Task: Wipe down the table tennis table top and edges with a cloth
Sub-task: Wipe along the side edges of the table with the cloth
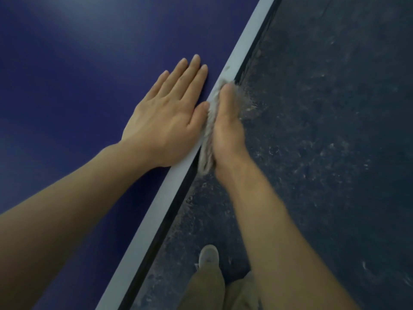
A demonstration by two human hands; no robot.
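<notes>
The blue table tennis table top (pixel 78 74) fills the left of the head view, with a white border line (pixel 241 52) running diagonally along its edge. My left hand (pixel 167 117) lies flat on the blue surface beside that line, fingers together, holding nothing. A pale grey cloth (pixel 209 135) is bunched against the side edge of the table, and my right hand (pixel 228 128) presses on it from the outside. Most of the cloth is hidden behind that hand. The right hand is blurred.
Right of the table edge lies a dark, speckled floor (pixel 324 130). My khaki trouser leg (pixel 205 289) and a grey shoe (pixel 209 253) stand on it close to the table, at the bottom of the view.
</notes>
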